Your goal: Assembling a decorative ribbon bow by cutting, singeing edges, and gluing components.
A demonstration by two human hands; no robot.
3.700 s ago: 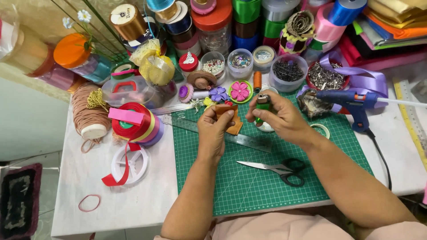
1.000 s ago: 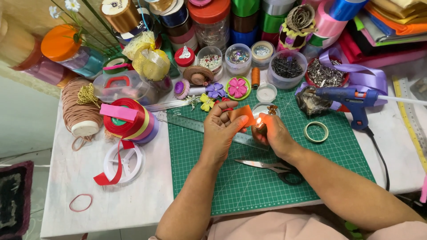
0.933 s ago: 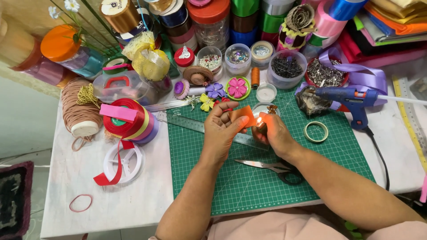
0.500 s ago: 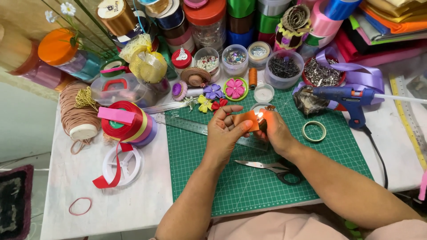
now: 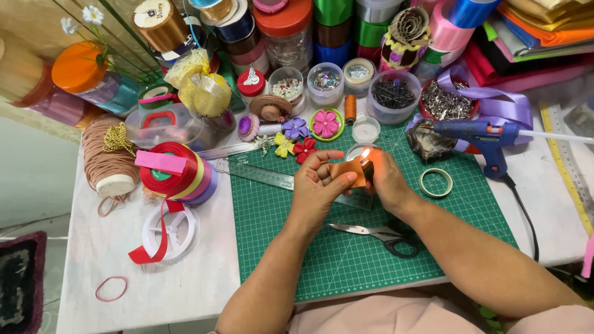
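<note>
green cutting mat (image 5: 322,260), white table (image 5: 204,272), crowded ribbon spools (image 5: 176,173)

Both forearms are bare, with no sleeves, watch or rings visible. A pale pink garment (image 5: 383,315) covers the person's body at the bottom edge.

Bare green cutting mat (image 5: 346,266) lies open below my wrists. Scissors (image 5: 374,234) lie under my right forearm; metal ruler (image 5: 272,178) bars the left; glue gun (image 5: 482,137) and tape ring (image 5: 435,182) crowd the right.
</note>
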